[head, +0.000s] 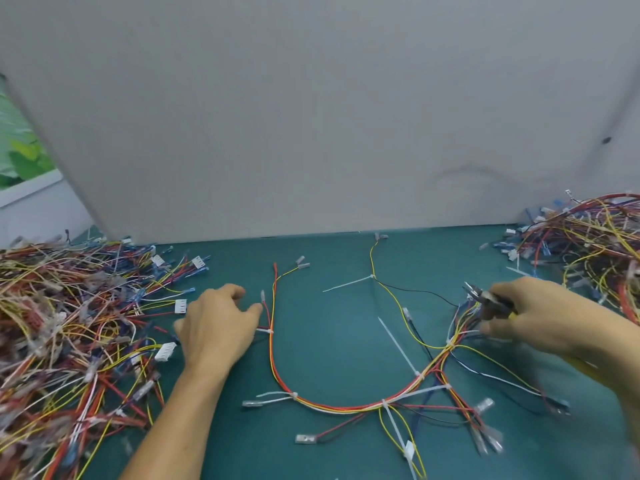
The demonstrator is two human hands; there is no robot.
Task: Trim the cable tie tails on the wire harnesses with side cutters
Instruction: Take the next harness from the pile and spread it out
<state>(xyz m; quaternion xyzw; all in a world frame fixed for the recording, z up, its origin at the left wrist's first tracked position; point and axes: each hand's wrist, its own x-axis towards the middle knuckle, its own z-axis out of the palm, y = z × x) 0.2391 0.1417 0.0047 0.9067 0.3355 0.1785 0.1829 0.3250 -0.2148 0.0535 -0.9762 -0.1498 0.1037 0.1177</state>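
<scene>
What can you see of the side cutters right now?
The side cutters have grey metal jaws pointing away and leftward, and dark handles showing a bit of yellow. The right hand grips the handles, holding the tool over the harness wires on the right of the green mat. Blur hides whether the jaws are open.

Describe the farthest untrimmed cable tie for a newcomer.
On the green mat in front of the grey wall, one harness lies spread out. Follow its lone yellow wire toward the wall. The cable tie there sits farthest out, its white tail pointing left.

grey panel [311,116] backs the green table mat [329,323].
</scene>
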